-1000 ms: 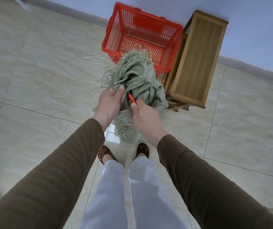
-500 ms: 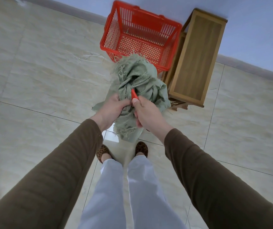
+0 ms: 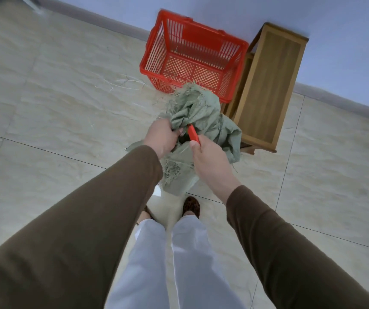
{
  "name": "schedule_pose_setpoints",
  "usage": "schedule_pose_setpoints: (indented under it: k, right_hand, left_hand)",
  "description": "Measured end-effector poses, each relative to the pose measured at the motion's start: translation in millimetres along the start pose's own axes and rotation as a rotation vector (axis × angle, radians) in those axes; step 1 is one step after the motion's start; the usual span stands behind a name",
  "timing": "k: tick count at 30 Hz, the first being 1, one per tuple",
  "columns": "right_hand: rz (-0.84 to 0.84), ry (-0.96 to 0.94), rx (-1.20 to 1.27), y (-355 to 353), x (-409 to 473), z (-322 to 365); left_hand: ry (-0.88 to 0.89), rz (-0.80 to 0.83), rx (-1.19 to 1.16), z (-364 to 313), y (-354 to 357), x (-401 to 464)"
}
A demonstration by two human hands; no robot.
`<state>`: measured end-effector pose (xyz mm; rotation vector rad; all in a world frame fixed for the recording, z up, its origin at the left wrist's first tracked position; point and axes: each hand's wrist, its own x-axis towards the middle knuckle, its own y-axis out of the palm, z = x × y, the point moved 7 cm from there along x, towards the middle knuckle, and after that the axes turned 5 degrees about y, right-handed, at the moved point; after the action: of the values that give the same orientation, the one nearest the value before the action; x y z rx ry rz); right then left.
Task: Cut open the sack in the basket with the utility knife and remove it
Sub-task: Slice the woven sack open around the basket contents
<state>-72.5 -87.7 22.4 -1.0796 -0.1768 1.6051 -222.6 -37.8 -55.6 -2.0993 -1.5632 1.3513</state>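
While you stand over the floor, the crumpled pale-green woven sack (image 3: 201,117) hangs bunched in the air, on your side of the red plastic lattice basket (image 3: 192,56) and clear of its rim. Your left hand (image 3: 162,136) is clenched on a fold of the fabric. Your right hand (image 3: 210,162) is wrapped around the red-handled utility knife (image 3: 193,134), tip pointing into the sack just beside your left fingers; the blade itself is hidden. Apart from a few stray fibres, the basket looks bare inside. Judgement: removal is done or nearly so, and the frayed edges suggest cutting is under way. The next cut calls for taut fabric, stroke directed away from your left hand.
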Motion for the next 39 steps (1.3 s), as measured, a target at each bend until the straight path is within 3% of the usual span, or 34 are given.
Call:
schedule_pose_setpoints:
  k: [3, 5, 7, 9, 12, 15, 17, 21, 24, 29, 32, 36, 39]
  right_hand:
    - [-0.121, -0.019, 0.099, -58, 28, 22]
    - [-0.05, -0.002, 0.003, -70, 43, 20]
    - [0.033, 0.033, 0.067, -51, 45, 15]
    - [0.061, 0.126, 0.161, -28, 41, -1]
    - [0.065, 0.283, 0.406, 2, 47, -23]
    - [-0.063, 0.296, 0.537, 11, 62, -24]
    - [-0.143, 0.269, 0.485, 3, 72, -25]
    - [-0.264, 0.171, 0.289, -35, 82, -29]
    - [-0.317, 0.185, 0.19, -68, 90, -42]
    - [-0.301, 0.146, 0.107, -95, 108, -35]
    - [-0.13, 0.069, 0.348, -77, 104, -6]
    - [0.06, -0.017, 0.451, -18, 58, 7]
    - [0.321, 0.028, 0.326, 47, 23, -20]
  left_hand:
    - [-0.142, 0.009, 0.146, 50, -7, -16]
    - [-0.122, 0.048, -0.152, 48, 2, -29]
    - [-0.105, 0.039, -0.514, 26, 8, -31]
    - [-0.086, 0.087, -0.673, 4, 13, -32]
    - [-0.029, 0.124, -0.657, 0, 11, -37]
    - [-0.063, 0.095, -0.686, 14, 13, -44]
    - [-0.086, -0.026, -0.673, 28, 3, -44]
    - [-0.217, -0.355, -0.354, 67, -44, -48]
    - [-0.337, -0.526, -0.369, 90, -81, -61]
    - [-0.306, -0.245, -0.525, 110, -79, -54]
    - [-0.3, -0.018, -0.808, 83, -54, -53]
    - [-0.351, -0.03, -1.1, 60, -42, -51]
    - [-0.334, -0.028, -1.211, 52, -40, -54]
